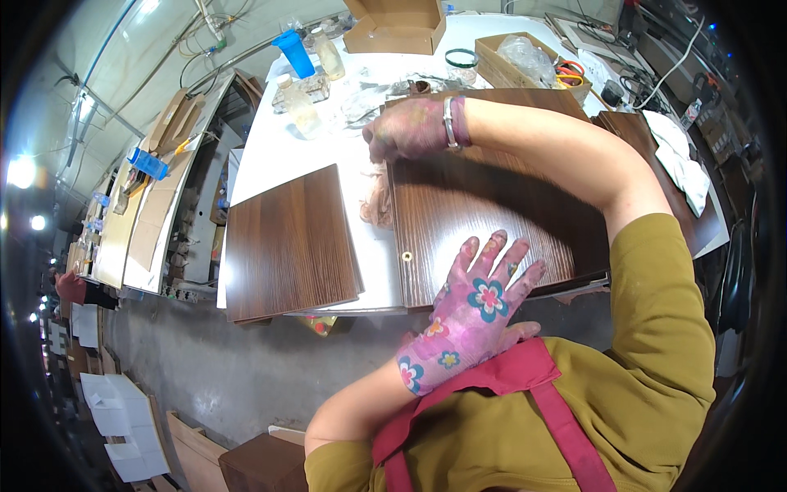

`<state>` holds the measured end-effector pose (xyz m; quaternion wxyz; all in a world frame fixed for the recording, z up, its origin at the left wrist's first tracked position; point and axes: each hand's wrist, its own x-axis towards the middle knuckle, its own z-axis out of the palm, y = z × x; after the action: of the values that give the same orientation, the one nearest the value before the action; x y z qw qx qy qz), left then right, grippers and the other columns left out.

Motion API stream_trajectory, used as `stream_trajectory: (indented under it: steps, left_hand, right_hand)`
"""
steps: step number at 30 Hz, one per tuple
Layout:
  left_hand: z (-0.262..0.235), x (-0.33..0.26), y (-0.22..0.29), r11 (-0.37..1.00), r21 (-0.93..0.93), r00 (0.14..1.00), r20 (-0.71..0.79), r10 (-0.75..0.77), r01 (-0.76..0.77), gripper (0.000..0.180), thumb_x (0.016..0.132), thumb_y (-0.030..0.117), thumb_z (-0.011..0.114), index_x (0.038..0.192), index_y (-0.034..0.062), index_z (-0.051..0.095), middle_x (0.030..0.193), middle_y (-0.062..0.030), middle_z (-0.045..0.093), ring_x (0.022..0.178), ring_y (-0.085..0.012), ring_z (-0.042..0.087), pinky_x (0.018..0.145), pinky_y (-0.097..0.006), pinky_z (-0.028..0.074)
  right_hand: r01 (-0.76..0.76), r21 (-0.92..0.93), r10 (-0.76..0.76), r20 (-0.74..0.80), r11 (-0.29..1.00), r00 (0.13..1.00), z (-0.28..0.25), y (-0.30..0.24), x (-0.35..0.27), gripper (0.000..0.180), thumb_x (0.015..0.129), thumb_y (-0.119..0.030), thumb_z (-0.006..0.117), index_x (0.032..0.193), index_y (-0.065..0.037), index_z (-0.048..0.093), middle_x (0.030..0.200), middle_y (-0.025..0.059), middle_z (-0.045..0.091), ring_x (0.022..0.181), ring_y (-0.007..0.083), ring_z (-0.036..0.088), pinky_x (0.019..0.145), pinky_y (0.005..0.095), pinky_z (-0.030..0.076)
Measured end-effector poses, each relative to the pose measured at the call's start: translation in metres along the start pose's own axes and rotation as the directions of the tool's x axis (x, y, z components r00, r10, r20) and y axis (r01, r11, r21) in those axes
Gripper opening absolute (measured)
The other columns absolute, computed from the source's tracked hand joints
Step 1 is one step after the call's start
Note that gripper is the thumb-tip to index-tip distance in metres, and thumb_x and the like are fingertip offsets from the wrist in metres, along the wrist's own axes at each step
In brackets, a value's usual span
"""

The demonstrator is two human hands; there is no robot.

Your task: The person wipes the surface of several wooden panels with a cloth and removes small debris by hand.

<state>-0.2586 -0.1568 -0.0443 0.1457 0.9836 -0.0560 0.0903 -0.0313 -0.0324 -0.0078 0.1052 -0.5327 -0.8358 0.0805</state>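
My left hand [484,307], in a pink glove with flower prints, is open with its fingers spread over the near edge of a dark wood-grain panel [443,217]. A small round brass-coloured fitting [407,257] shows near that panel's left edge. My right hand [414,129], in a stained purplish glove, is closed at the panel's far left corner. Whatever its fingers hold is hidden. Just below it, a crumpled pinkish cloth [377,201] lies along the panel's left edge; I cannot tell whether the hand grips it.
Another dark panel [287,246] lies to the left on the white table [254,184]. Behind stand a blue cup [295,55], plastic bottles [301,111], an open cardboard box [395,26] and a carton [500,67] with orange-handled scissors [569,72]. A white cloth [679,160] lies far right.
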Motion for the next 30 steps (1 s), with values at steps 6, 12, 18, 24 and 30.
stream_trajectory:
  steps: [6,12,18,24,30]
  left_hand:
    - [-0.003,0.002,0.002,1.000,-0.016,0.998,0.055,-0.010,0.011,0.073,0.085,0.057,0.059,0.144,0.0181,0.043,0.152,-0.0112,0.037,0.142,-0.0330,0.029,0.116,-0.052,0.015]
    - [-0.005,0.003,-0.001,0.999,-0.054,0.999,0.053,-0.006,0.009,0.072,0.085,0.053,0.062,0.143,0.0153,0.044,0.152,-0.0126,0.036,0.142,-0.0342,0.029,0.115,-0.053,0.017]
    - [-0.001,0.001,-0.003,0.997,-0.077,1.000,-0.022,0.014,-0.015,0.072,0.085,0.049,0.063,0.143,0.0133,0.042,0.149,-0.0144,0.040,0.140,-0.0358,0.033,0.114,-0.054,0.018]
    - [-0.002,0.001,-0.005,0.997,-0.067,0.998,-0.031,0.047,-0.049,0.071,0.085,0.048,0.063,0.142,0.0110,0.044,0.146,-0.0158,0.042,0.138,-0.0364,0.035,0.113,-0.055,0.022]
    - [-0.004,0.001,-0.006,0.995,-0.085,0.999,-0.030,0.045,-0.047,0.070,0.085,0.047,0.064,0.141,0.0102,0.044,0.145,-0.0162,0.043,0.136,-0.0364,0.037,0.112,-0.054,0.023]
  right_hand:
    - [-0.138,-0.179,0.115,-0.132,0.974,0.985,-0.007,0.088,0.022,0.017,0.077,-0.004,0.065,0.092,-0.010,0.071,0.098,0.0096,0.067,0.092,0.0286,0.064,0.080,0.0371,0.051]
    - [-0.437,0.099,0.443,-0.350,0.894,0.826,-0.021,0.101,0.021,0.014,0.082,-0.008,0.061,0.094,-0.007,0.069,0.103,0.0107,0.067,0.094,0.0270,0.064,0.083,0.0376,0.050]
    - [-0.294,0.042,0.293,-0.298,0.955,0.908,-0.014,0.085,0.011,0.015,0.084,-0.008,0.064,0.098,-0.007,0.068,0.102,0.0085,0.065,0.097,0.0268,0.063,0.086,0.0356,0.049]
    - [-0.285,-0.055,0.240,-0.399,0.957,0.885,0.005,0.099,0.018,0.006,0.086,-0.008,0.058,0.088,-0.004,0.063,0.093,0.0105,0.062,0.086,0.0290,0.060,0.078,0.0375,0.047]
    - [-0.228,-0.087,0.183,-0.361,0.970,0.915,0.003,0.088,0.012,0.012,0.085,-0.012,0.057,0.090,-0.004,0.064,0.094,0.0160,0.061,0.089,0.0338,0.060,0.078,0.0406,0.048]
